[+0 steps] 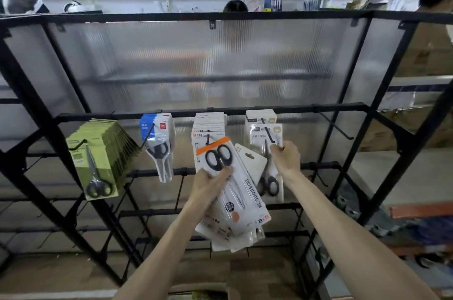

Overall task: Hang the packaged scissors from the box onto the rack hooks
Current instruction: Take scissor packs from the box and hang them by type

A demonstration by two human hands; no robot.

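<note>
My left hand grips a stack of white scissor packs; the top one has an orange band and black handles and sits tilted. My right hand pinches the upper edge of a clear scissors pack at the tip of a black hook on the rack's crossbar. Behind it more packs hang on the same hook. White packs fill the hook to the left. The box peeks in at the bottom edge.
Green scissor packs and blue-white packs hang further left. An empty hook juts out to the right. Lower bars carry bare hooks. A ribbed translucent panel backs the black frame; people's heads show above it.
</note>
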